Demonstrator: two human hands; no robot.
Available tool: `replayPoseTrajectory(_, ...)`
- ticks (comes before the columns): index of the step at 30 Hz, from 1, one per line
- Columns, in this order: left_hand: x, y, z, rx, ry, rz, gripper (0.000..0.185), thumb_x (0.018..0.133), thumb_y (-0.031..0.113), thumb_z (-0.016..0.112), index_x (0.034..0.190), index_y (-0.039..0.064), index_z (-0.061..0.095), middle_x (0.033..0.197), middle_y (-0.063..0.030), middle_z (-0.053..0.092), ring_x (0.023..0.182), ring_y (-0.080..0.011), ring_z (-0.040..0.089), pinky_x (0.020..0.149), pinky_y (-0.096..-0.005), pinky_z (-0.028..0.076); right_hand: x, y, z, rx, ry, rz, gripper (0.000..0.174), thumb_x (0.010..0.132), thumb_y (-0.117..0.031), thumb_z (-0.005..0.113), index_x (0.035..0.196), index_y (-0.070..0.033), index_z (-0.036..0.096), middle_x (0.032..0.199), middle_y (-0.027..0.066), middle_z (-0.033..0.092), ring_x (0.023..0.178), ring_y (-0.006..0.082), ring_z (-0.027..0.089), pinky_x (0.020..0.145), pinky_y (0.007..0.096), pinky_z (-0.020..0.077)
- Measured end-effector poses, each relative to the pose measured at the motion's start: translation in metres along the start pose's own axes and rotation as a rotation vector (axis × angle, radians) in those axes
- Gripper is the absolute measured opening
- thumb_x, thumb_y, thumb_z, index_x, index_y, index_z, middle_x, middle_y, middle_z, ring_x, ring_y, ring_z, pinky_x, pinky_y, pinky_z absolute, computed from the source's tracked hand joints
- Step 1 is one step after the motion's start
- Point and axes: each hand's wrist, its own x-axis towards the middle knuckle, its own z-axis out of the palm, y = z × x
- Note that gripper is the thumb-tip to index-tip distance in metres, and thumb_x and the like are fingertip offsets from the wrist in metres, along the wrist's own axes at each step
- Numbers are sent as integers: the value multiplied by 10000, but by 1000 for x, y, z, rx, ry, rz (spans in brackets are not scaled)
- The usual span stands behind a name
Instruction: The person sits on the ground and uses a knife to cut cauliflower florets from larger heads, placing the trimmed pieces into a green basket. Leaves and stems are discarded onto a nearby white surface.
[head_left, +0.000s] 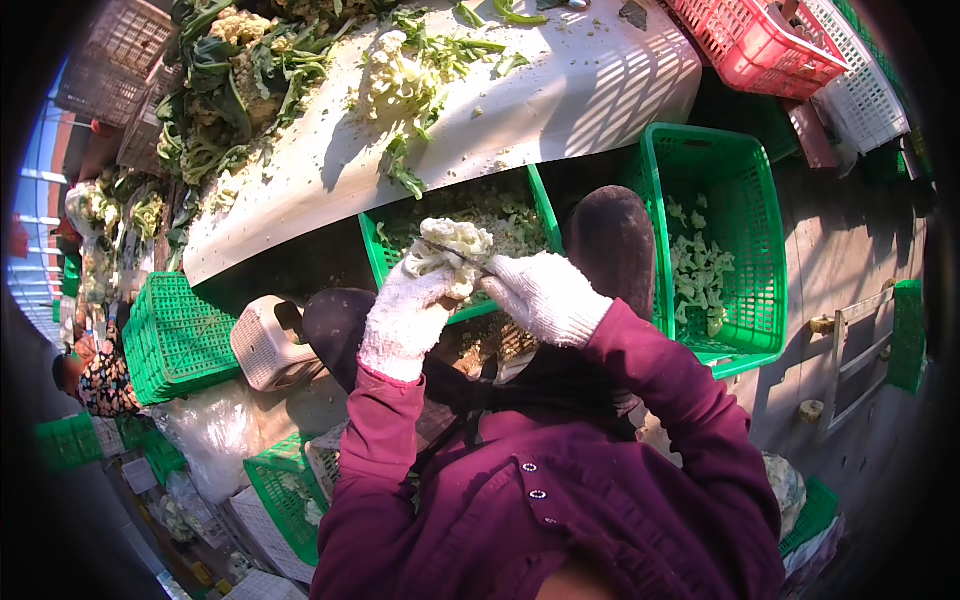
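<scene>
In a white knitted glove, my left hand (409, 319) is closed around a piece of cauliflower (457, 240) at the middle of the view. My right hand (551, 296), gloved alike, grips a knife; its thin dark blade (450, 251) lies across the florets. Both hands are above a green plastic crate (555, 217) that holds cauliflower scraps and crumbs. On the white-covered table (525, 124) in front lies a trimmed cauliflower piece with leaves (394, 79). Cut florets (701, 274) lie in the green crate (772, 225) to the right.
Leafy cauliflowers (225, 82) are heaped at the table's left. A beige plastic stool (262, 345) and upturned green crates (176, 337) stand at left, with another person (105, 375) beyond. A red crate (750, 45) is at upper right; a wheeled metal frame (855, 360) lies at far right.
</scene>
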Motion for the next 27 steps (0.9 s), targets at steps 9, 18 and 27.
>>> replayPoseTrajectory(9,2,-10,-13,-66,-87,47,380,952,2,632,1328,26,582,1257,-100,668,1132,-213,656,948,-321,533,7,8,19,45,41,-6,290,1045,-341,498,1064,-63,582,783,210,661,744,440,655,662,551,505)
replayPoseTrajectory(18,8,-8,-11,-279,-180,95,541,915,-34,637,1429,4,473,1332,-142,614,1213,-279,622,1044,-401,510,1,-25,-12,135,344,-21,290,932,-271,698,1142,-84,628,868,176,709,779,393,700,688,464,558)
replayPoseTrajectory(27,5,-3,20,-339,-187,121,678,884,-42,679,1500,19,402,1453,-190,523,1306,-341,560,1167,-514,415,33,-2,-8,687,324,162,314,925,-187,682,1176,-2,643,898,131,737,835,196,736,675,344,565)
